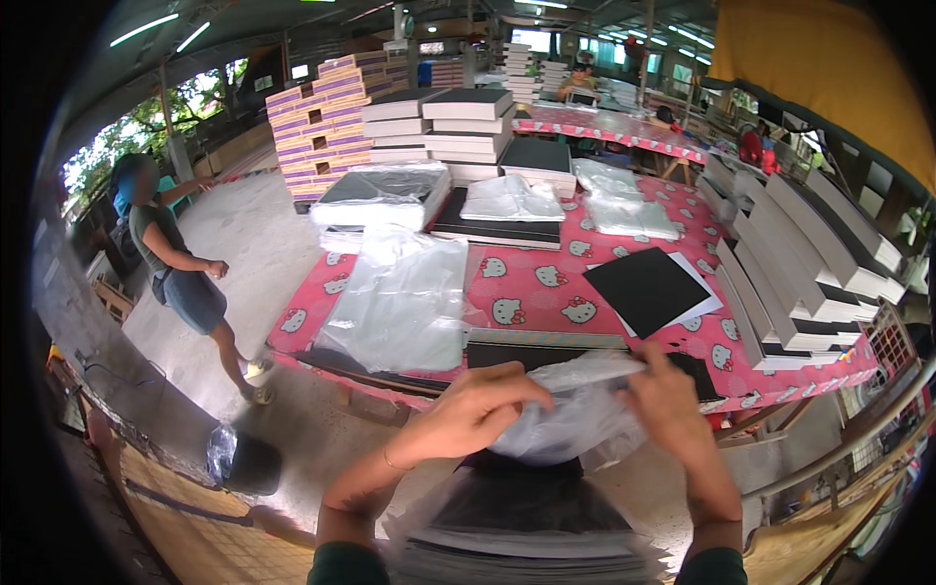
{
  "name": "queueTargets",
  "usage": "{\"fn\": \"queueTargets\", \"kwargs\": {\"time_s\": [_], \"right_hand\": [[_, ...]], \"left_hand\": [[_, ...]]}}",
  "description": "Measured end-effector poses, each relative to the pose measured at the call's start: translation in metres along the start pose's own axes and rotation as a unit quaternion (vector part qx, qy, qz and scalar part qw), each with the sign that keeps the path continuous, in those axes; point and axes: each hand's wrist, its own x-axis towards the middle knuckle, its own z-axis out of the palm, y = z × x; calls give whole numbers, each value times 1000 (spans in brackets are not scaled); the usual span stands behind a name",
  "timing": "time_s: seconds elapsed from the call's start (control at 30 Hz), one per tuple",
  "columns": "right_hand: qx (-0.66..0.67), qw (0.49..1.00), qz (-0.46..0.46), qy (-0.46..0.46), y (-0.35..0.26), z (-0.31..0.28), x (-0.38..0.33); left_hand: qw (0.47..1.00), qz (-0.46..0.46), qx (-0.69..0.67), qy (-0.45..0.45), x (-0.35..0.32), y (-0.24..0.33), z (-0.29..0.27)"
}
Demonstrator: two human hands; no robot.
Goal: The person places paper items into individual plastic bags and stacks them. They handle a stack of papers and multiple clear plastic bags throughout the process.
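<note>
At the near edge of the table I hold up a crumpled clear plastic bag [575, 419]. My left hand [478, 405] has its fingers curled in on the bag's left side. On the opposite side, my right hand [671, 402] pinches the bag's upper edge. Just beyond the hands lies a black board with a striped edge [546, 353], partly covered by the bag. Below the hands, close to my body, a stack of dark-topped sheets [526, 512] shows, blurred at its sides. A black square sheet [648, 291] rests on a white sheet [704, 300] further right.
Flat plastic bags [400, 297] lie on the pink patterned tablecloth [546, 297]. Thick black-and-white stacks [468, 127] stand at the back, more [809, 263] along the right. Patterned boxes [317, 132] are piled far left. A person [175, 253] stands on the left floor near a black bundle [244, 458].
</note>
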Motion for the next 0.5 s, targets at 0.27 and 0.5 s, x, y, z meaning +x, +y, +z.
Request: {"fn": "queueTargets", "kwargs": {"time_s": [0.27, 0.5], "right_hand": [[42, 999, 19, -7, 17, -27, -19], [684, 728, -6, -47, 60, 22, -27]], "left_hand": [[913, -140, 381, 52, -32, -20, -20], [928, -84, -362, 31, -56, -6, -28]]}}
